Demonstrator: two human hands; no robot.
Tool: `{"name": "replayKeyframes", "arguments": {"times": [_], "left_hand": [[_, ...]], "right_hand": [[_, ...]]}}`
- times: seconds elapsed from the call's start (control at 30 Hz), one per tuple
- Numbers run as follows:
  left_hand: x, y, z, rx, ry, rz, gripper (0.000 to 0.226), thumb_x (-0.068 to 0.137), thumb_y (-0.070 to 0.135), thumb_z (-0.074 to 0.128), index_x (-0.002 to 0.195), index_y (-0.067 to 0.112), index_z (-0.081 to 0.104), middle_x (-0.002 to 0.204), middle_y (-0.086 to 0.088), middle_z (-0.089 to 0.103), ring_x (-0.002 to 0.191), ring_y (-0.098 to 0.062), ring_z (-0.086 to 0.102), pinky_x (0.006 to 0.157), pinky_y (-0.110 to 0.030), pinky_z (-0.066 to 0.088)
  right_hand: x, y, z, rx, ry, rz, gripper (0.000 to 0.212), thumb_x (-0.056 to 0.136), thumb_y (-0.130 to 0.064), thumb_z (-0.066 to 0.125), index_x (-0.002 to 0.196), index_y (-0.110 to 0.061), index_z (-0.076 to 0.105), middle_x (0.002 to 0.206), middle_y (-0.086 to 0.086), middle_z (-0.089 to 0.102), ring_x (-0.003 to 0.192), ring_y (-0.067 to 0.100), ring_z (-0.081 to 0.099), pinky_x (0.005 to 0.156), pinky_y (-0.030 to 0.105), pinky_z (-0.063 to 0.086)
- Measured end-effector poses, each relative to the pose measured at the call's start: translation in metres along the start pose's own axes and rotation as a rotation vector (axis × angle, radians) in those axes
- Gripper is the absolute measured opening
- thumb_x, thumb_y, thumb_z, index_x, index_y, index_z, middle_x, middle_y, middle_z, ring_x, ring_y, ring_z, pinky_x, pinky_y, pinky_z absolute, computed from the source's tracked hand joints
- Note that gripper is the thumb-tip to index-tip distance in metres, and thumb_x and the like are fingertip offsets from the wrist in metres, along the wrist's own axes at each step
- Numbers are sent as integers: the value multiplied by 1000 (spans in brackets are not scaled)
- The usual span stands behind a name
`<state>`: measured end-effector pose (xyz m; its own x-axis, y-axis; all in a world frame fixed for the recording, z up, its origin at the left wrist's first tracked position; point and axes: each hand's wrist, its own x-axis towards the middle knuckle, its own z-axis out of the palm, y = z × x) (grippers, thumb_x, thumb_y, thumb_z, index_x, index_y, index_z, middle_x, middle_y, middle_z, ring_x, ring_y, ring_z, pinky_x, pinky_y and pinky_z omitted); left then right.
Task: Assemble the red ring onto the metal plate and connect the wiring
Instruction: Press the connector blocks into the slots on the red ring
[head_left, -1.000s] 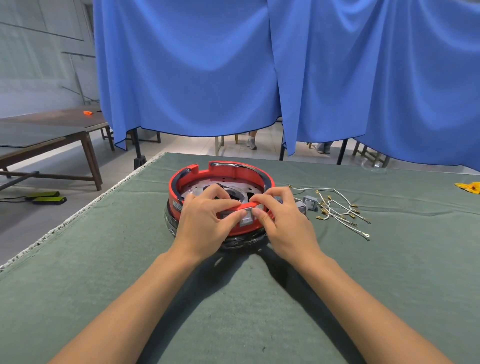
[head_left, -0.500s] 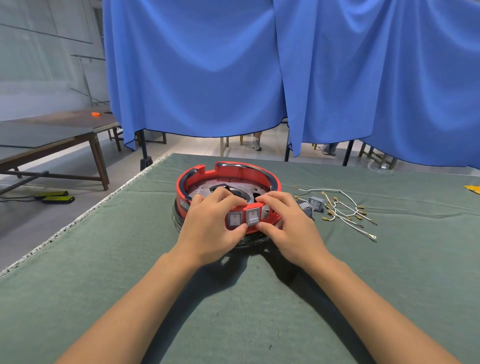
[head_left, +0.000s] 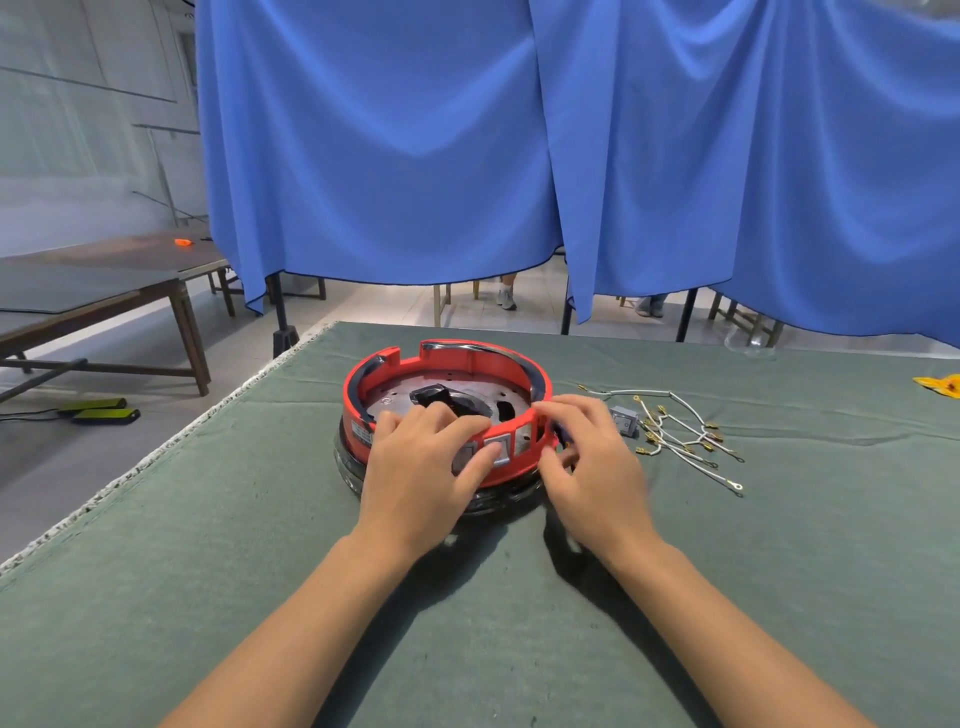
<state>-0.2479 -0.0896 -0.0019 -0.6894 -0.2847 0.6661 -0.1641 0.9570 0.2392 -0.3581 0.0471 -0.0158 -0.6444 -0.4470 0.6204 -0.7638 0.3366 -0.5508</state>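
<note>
- Two bare forearms reach out over a table (head_left: 156, 597) covered in green felt.
- The left hand (head_left: 421, 478) lies over the near wall of the ring (head_left: 441, 364); its fingers curl over the top edge and its thumb presses the outer face just beside a grey switch (head_left: 498, 451) set in the wall. It grips the ring.
- The right hand (head_left: 587, 467) is at the ring's near-right side, somewhat blurred. Its upper fingers hook over the rim and the lower ones are bent under toward the wall, so it holds the ring too; a small dark thing shows between the fingers, too blurred to name.
- The ring is red and sits on the plate (head_left: 395, 402), a round grey metal disc with holes and a dark part at its middle. A black band (head_left: 353, 480) shows beneath the ring, against the felt.
- The hands hide most of the ring's near wall and the near part of the plate.
- Right of the ring, apart from it, lie a loose grey switch block (head_left: 623, 418) and a tangle of white wires (head_left: 685, 441) with brass ends.
- A yellow scrap (head_left: 943, 385) lies at the table's far right edge.
- Beyond the table hangs a blue curtain (head_left: 389, 156); shoes (head_left: 506, 299) and chair legs show under it.
- To the far left stands a wooden bench (head_left: 104, 291) with a small orange thing (head_left: 182, 242) on it, and yellow-green pedals (head_left: 104, 413) lie on the floor.
</note>
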Motion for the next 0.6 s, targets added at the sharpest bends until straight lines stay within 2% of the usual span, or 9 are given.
{"name": "replayKeyframes", "arguments": {"times": [0.07, 0.13, 0.2, 0.27, 0.37, 0.43, 0.5, 0.6], "left_hand": [[0, 1, 3, 22, 29, -16, 37, 89, 47, 50, 103, 23, 73, 88, 2, 67, 81, -22, 60, 76, -38, 37], [-1, 3, 4, 20, 48, -26, 37, 89, 46, 49, 102, 22, 73, 89, 3, 68, 82, -22, 61, 78, -38, 36], [-1, 5, 6, 7, 64, -20, 38, 88, 44, 46, 99, 21, 74, 92, 5, 69, 86, -23, 61, 81, -38, 36], [-1, 8, 6, -6, 83, -5, 34, 87, 41, 49, 96, 19, 74, 93, 7, 70, 87, -22, 62, 84, -36, 34], [0, 7, 6, -76, 94, 7, 28, 84, 36, 55, 94, 17, 73, 91, 7, 71, 86, -20, 63, 84, -33, 31], [0, 5, 4, -172, 96, -1, 30, 81, 35, 52, 91, 16, 73, 88, 8, 71, 83, -16, 62, 82, -29, 29], [0, 3, 1, -245, 112, -18, 25, 77, 28, 52, 86, 17, 73, 85, 9, 70, 81, -13, 61, 80, -26, 28], [1, 2, -1, -293, 147, -37, 22, 73, 24, 52, 82, 17, 71, 81, 9, 70, 78, -10, 58, 76, -25, 27]], "right_hand": [[5, 6, -6, 3, 111, 104, 28, 83, -14, 58, 104, -32, 63, 109, -17, 50, 71, 3, 58, 63, 29, 47], [9, 15, -11, -39, 188, 175, 23, 84, -11, 56, 98, -28, 64, 104, -11, 52, 82, 11, 58, 63, 31, 45], [13, 24, -17, -67, 266, 199, 26, 83, -5, 52, 95, -24, 66, 99, -10, 52, 94, 17, 55, 65, 31, 40], [15, 33, -21, -80, 282, 234, 34, 83, 0, 47, 99, -23, 66, 103, -8, 54, 104, 20, 51, 69, 30, 35], [19, 47, -18, -89, 147, 329, 50, 81, 7, 43, 117, -21, 63, 125, -2, 55, 114, 21, 49, 83, 33, 41], [21, 52, -16, 14, 35, 386, 57, 78, 11, 43, 124, -19, 59, 133, 2, 52, 108, 22, 54, 92, 37, 45], [24, 57, -16, 57, -24, 391, 57, 79, 10, 45, 128, -17, 57, 134, 4, 53, 106, 23, 56, 97, 39, 44], [26, 60, -15, 46, -76, 395, 46, 89, 0, 52, 132, -15, 55, 132, 5, 57, 119, 23, 54, 103, 39, 40]]}}
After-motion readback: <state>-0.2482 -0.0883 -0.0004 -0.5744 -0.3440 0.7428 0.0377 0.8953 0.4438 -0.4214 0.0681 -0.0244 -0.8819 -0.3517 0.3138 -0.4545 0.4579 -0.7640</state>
